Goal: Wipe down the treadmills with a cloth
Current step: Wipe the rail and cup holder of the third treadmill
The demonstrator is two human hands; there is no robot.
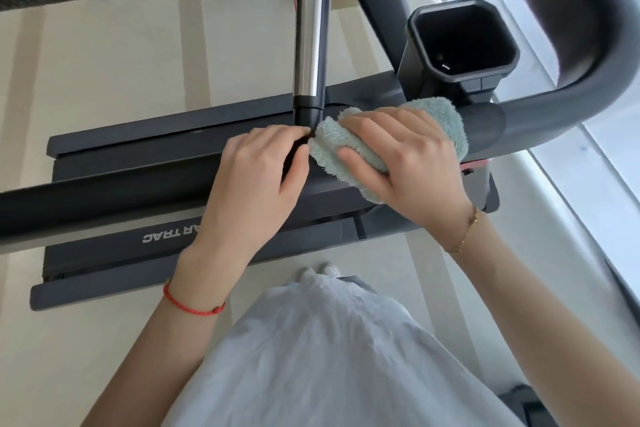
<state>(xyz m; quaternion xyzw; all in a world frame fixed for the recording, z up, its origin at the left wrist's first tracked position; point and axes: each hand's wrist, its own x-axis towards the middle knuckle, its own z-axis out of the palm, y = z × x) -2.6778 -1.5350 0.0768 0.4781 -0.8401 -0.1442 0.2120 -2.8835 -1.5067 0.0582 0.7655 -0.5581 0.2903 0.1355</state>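
Note:
I look down on a dark grey treadmill handrail [104, 198] that runs left to right at waist height. A fluffy light blue cloth [440, 118] is wrapped over the rail. My right hand [398, 163] presses it against the rail, fingers spread over it. My left hand [256, 177] grips the rail just left of the cloth, its fingertips touching the cloth's edge. A grip bar with a silver sensor band [308, 48] meets the rail just above my left hand.
A black cup holder [460, 42] stands right of the grip bar. A thick curved grey handlebar [585, 55] bends away on the right. Below lies the treadmill deck with its grey side rails [104, 250] on a pale floor. A window ledge runs along the right.

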